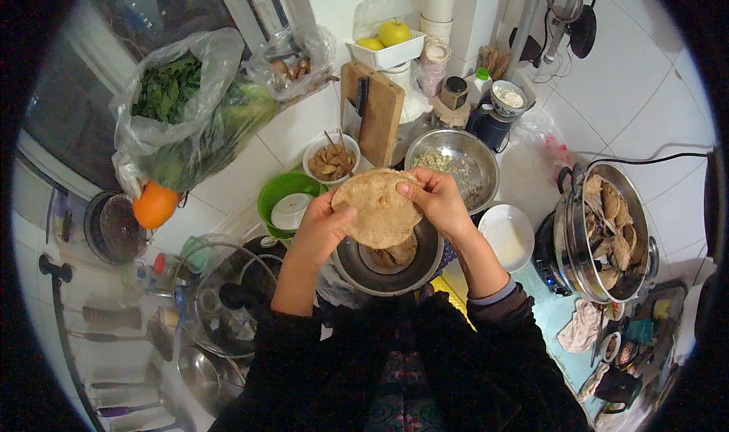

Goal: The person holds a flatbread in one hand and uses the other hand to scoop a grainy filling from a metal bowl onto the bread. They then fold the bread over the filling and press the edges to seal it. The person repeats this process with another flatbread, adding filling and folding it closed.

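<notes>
A flat round of brown dough [380, 204] is stretched between my two hands, with a small hole or dent near its middle. My left hand [315, 231] pinches its left edge, thumb on top. At the right edge, my right hand [440, 202] grips it the same way. Just below hangs no gap I can measure to a dark metal bowl [430, 253], which holds a lump of brown dough [395, 257]. The round hides part of this bowl. Close behind my right hand stands a steel basin [486, 181] with chopped pale bits.
A green basin [267, 202] and a white bowl of brown pieces [332, 161] stand left, near an upright cutting board [386, 120]. To the right are a white bowl [507, 238] and a steamer [647, 265] full of folded brown pieces. An orange [157, 205] lies beside bagged greens [178, 86].
</notes>
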The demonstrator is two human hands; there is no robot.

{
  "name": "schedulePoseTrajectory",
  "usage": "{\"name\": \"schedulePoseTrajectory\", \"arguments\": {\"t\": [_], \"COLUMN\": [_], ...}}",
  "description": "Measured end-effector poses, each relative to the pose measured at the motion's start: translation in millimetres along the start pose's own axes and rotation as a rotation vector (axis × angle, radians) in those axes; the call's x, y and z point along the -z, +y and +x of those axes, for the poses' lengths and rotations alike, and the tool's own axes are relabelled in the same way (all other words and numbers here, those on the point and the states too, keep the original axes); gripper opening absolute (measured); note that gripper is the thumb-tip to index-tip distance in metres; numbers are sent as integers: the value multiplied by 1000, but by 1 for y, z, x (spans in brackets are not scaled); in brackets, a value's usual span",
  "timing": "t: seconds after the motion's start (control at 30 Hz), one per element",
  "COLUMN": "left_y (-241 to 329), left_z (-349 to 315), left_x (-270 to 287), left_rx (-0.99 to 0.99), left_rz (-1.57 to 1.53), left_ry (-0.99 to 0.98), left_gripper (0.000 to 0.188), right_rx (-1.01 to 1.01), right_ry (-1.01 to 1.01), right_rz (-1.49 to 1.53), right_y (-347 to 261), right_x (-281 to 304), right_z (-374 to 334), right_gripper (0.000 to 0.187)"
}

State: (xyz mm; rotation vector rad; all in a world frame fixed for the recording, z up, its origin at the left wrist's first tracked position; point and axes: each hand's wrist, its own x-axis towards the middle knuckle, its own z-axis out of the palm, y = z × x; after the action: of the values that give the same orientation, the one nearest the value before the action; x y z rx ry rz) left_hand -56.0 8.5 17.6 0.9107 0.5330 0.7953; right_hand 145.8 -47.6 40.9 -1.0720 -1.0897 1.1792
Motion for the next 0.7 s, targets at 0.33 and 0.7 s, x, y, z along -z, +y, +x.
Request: {"name": "schedulePoseTrajectory", "arguments": {"t": [0.33,0.7], "left_y": [-65,-54], "left_z": [53,45], "left_x": [-13,-50], "left_rx": [-104,-60], "left_rz": [-650,-633], "left_ry": [-298,-343], "left_gripper": [59,74], "right_rx": [132,776], "right_ry": [86,-47], "right_rz": [-439,-1091], "right_y": [19,-6], "right_x": [-17,-45], "right_z": [7,-5], "right_gripper": [31,76]}}
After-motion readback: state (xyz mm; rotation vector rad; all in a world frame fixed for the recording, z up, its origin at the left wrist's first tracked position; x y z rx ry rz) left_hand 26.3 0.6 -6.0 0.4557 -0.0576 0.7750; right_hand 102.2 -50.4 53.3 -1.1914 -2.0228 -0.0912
